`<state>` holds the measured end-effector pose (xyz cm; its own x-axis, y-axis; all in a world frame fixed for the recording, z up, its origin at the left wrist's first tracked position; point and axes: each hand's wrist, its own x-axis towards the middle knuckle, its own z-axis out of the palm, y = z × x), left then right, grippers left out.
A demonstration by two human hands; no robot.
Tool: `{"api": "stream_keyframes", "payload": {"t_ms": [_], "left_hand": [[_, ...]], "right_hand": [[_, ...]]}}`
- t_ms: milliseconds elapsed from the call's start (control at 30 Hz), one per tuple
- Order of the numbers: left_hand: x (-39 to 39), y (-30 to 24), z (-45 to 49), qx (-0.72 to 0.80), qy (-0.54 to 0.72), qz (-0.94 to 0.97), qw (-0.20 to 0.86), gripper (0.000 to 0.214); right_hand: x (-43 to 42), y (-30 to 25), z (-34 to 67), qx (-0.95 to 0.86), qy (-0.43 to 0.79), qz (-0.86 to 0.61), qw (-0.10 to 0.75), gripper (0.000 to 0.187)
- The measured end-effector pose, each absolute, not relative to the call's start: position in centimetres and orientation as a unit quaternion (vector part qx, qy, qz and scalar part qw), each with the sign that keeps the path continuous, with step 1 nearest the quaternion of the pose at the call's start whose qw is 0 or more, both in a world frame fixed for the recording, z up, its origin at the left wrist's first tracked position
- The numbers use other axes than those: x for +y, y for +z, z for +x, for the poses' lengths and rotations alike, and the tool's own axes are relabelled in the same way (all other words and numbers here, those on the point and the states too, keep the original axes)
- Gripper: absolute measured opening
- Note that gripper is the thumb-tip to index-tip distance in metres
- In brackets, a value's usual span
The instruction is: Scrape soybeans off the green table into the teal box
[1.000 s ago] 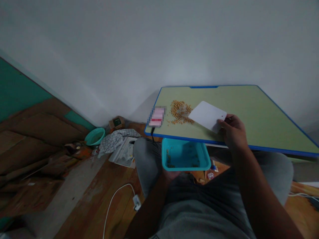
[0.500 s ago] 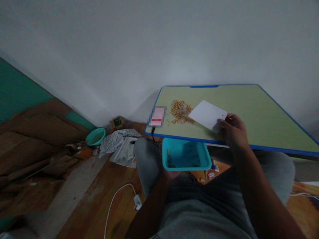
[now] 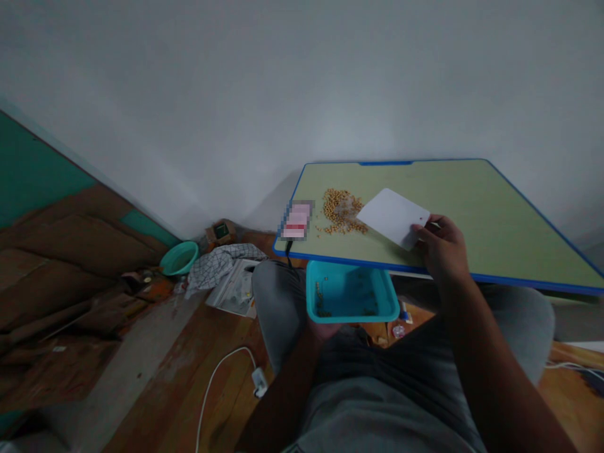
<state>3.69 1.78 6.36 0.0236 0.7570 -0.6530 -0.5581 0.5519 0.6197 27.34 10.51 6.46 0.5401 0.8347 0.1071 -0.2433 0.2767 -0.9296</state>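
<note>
Beans (image 3: 333,204) lie by the card (image 3: 391,217) my right hand (image 3: 443,248) pinches; I'd angle it low. Left hand (image 3: 324,329) under basin (image 3: 353,318): I can't tell its grip.

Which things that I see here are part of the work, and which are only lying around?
In use: white card in the right hand; blue tub, left hand beneath; tan beans on the table.
Lying about: green basin, checked cloth, cardboard.

Beans (image 3: 333,204) were spread on the left part of the table (image 3: 495,214) — a card (image 3: 391,217) was held just right of them, a tub (image 3: 352,318) below the near edge.
</note>
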Motion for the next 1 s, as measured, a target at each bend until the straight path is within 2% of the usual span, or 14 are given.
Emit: {"api": "stream_keyframes", "payload": {"t_ms": [367,567,767,1000], "left_hand": [[1.8,6.8,3.6,0.540,0.445,0.117,0.705,0.070],[1.8,6.2,2.6,0.487,0.435,0.091,0.752,0.068],[2.0,5.1,3.5,0.526,0.460,0.083,0.711,0.068],[1.7,6.0,3.0,0.524,0.454,0.090,0.715,0.065]], "right_hand": [[10.5,6.5,27.3,-0.307,0.362,-0.474,0.741,0.045],[10.5,6.4,27.4,-0.307,0.369,-0.477,0.736,0.048],[10.6,6.3,27.6,-0.305,0.374,-0.479,0.734,0.047],[11.0,5.6,27.9,-0.315,0.360,-0.479,0.736,0.046]]}}
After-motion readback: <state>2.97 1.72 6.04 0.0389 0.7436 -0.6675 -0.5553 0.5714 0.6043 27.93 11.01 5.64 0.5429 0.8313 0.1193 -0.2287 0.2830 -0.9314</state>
